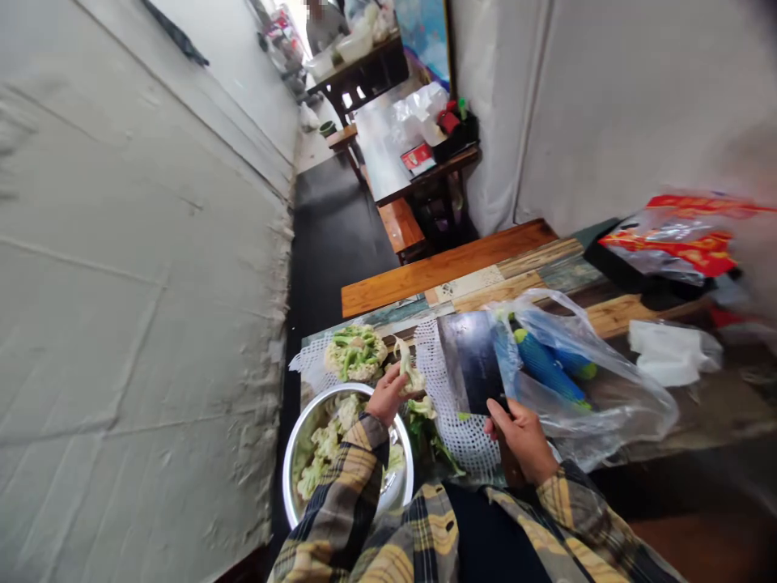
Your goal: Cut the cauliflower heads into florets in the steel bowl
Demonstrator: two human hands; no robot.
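My left hand (387, 395) pinches a pale cauliflower floret (413, 374) by its stem, above the table's near edge. In my right hand (527, 441) is the handle of a cleaver, its broad dark blade (472, 360) pointing away from me. A cut cauliflower head (355, 353) rests stem side up on white foam netting, beyond the bowl. Under my left forearm stands a steel bowl (289, 465) with several cauliflower pieces (328, 441) in it. Green leaves (438, 447) and another sheet of foam netting (428, 352) lie between the bowl and the cleaver.
A clear plastic bag (631, 405) holds green vegetables in blue netting (549, 364) at the right. Farther right are white tissues (671, 352) and a black holder with red packaging (704, 243). A wooden bench (449, 263) borders the table's far side. A person (326, 32) is in the background.
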